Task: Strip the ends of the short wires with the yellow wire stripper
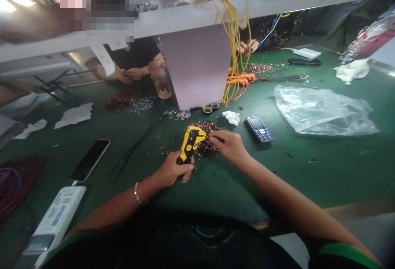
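Note:
My left hand [173, 169] is wrapped round the handle of a yellow and black wire stripper [189, 143], whose jaws point up and to the right. Close by those jaws, my right hand [228, 145] pinches with thumb and forefinger. What sits between these fingertips is too small to make out; it may reach the jaws. Beneath the tool and the right fingertips lies a heap of short copper-coloured wire scraps [209, 147] on the green table [324, 186], partly covered by both.
A keypad phone [259, 129] and a clear plastic bag [324, 110] lie to the right. Leftward are a smartphone [90, 160] and a white power strip [58, 215]. Yellow wires [236, 42] hang from the shelf [173, 18]. Other people's hands [135, 73] work across the table.

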A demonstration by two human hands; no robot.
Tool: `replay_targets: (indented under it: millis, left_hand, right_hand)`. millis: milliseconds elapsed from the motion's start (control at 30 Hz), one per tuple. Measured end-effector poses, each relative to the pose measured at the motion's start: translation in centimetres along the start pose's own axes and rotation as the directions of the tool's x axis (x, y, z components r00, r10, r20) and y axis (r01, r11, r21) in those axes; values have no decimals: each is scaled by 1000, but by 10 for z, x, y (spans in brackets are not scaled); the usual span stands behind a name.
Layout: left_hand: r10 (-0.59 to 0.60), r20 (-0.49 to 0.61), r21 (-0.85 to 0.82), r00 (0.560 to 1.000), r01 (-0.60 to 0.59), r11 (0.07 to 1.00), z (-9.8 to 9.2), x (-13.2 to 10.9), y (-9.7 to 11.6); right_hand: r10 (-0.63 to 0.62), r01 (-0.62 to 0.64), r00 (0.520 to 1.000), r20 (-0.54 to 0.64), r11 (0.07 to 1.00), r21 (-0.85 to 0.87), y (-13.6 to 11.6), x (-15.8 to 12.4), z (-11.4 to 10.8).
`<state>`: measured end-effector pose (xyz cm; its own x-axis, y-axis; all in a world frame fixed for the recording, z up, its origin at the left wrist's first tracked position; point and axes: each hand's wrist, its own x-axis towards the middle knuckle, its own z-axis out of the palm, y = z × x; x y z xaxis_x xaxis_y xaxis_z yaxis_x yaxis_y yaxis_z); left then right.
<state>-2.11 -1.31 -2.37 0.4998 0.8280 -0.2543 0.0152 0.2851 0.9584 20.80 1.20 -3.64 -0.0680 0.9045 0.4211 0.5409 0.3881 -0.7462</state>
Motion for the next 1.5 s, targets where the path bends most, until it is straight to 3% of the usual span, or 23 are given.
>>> replay_targets:
  millis: [200, 633, 733, 833, 1000, 1167, 1500]
  left_hand:
    - [-35, -22, -2, 999, 35, 999, -3, 1, 1]
    - [79, -63, -55, 995, -83, 995, -9, 10, -1]
    - [113, -126, -39, 986, -118, 992, -12, 12, 1]
    - [148, -196, 45, 969, -142, 989, -17, 13, 4]
    - [193, -120, 270, 974, -155, 950, -24, 14, 5]
    - [140, -24, 253, 990, -130, 959, -21, 12, 5]
    - [83, -21, 194, 996, -77, 978, -20, 14, 8]
  right_hand:
    - [27, -27, 1000, 13, 1000, -7, 2, 0, 0]
    - [128, -128, 991, 22, 991, -30, 4, -1, -4]
    - [80, -76, 994, 71, 996, -46, -5, -5, -2]
    - [-47, 60, 982, 185, 996, -68, -17, -12, 4]
    - [-164, 216, 928, 333, 969, -124, -29, -20, 16]
    - [-169, 235, 915, 366, 961, -143, -28, -19, 16]
    - [-198, 272, 901, 386, 951, -148, -26, -19, 14]
